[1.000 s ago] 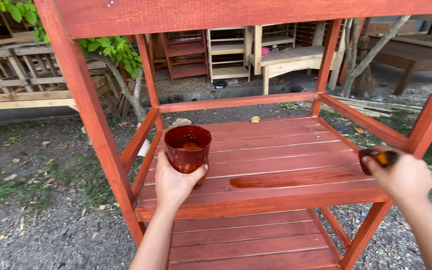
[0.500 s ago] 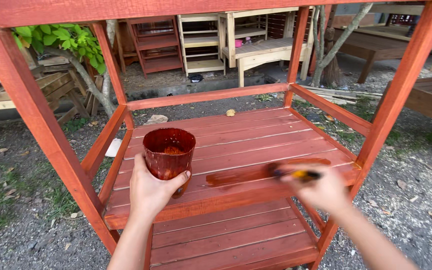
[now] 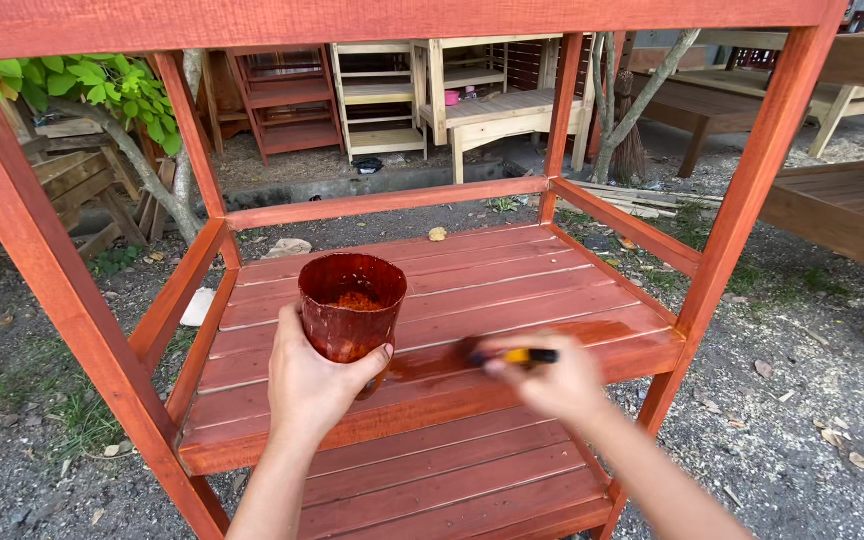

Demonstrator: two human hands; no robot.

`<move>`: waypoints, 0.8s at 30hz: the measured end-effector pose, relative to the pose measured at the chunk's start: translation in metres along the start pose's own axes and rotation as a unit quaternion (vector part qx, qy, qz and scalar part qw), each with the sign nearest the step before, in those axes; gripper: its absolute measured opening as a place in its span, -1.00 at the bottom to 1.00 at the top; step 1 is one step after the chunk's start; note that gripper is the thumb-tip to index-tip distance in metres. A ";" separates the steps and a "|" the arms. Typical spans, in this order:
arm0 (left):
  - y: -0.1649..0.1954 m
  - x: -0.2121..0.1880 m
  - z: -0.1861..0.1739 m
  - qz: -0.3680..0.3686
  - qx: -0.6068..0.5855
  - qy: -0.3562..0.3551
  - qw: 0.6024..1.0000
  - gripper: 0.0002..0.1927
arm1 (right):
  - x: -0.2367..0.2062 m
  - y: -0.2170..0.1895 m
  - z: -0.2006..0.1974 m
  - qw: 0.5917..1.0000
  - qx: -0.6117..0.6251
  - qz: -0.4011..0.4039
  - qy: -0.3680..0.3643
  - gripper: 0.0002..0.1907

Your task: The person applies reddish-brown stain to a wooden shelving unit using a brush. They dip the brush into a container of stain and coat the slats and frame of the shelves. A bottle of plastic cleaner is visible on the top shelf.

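1. Frame post [image 3: 72,300]: a red-stained wooden upright slants down the left of the frame from the upper left corner. It carries the slatted shelf [image 3: 512,290] that fills the centre.

2. Left hand [image 3: 312,385]: left of centre, lower half of the frame. Its grip is closed round the lower wall of a stain-smeared cup [image 3: 352,305], thumb to the right and fingers wrapped behind. The cup is upright, lifted clear above the shelf slats, with red-brown stain visible inside.

3. Wet band [image 3: 542,345]: a darker, glossy streak lies along one front slat. Its long axis runs from left to right across the frame, from under the cup toward the right-hand post.

4. Right hand [image 3: 542,385]: just right of centre, blurred. Its grip is closed on a brush [image 3: 517,356] with a yellow and black handle, lying roughly level. The bristle end points left, toward the cup, at the near end of the wet band.

5. Relation: the cup lies just to the upper left of the brush; the right hand is the nearer to the wet slat.

6. Right post [image 3: 752,190]: upright, beyond the right hand.
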State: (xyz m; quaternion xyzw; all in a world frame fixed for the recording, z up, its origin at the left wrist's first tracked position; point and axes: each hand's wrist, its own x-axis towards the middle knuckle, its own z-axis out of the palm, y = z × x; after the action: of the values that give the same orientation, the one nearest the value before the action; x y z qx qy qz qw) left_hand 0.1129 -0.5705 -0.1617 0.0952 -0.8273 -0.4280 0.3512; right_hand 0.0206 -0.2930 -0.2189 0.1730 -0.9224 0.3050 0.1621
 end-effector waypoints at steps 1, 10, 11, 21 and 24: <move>-0.001 0.000 -0.002 -0.001 0.001 -0.001 1.000 -0.08 | 0.003 0.024 -0.019 0.999 0.008 -0.011 0.044 -0.72; -0.002 -0.003 0.013 -0.017 -0.015 -0.017 1.000 -0.03 | 0.010 0.066 -0.008 0.978 -0.104 -0.034 0.179 -0.73; 0.001 -0.003 0.019 -0.024 -0.007 -0.025 0.999 -0.01 | 0.005 0.056 0.008 0.954 -0.019 -0.193 0.230 -0.74; 0.024 -0.016 0.052 0.044 -0.132 -0.040 0.989 -0.11 | 0.025 0.083 -0.066 0.942 -0.242 0.133 0.193 -0.77; 0.031 -0.015 0.064 0.041 -0.139 -0.037 0.989 -0.08 | 0.006 0.058 -0.027 0.969 -0.175 0.011 0.176 -0.72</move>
State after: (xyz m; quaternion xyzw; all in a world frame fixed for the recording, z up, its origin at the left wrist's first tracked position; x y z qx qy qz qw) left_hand 0.0859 -0.5036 -0.1700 -0.0048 -0.7752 -0.5274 0.3477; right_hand -0.0042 -0.2336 -0.2250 0.0752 -0.9204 0.1667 0.3456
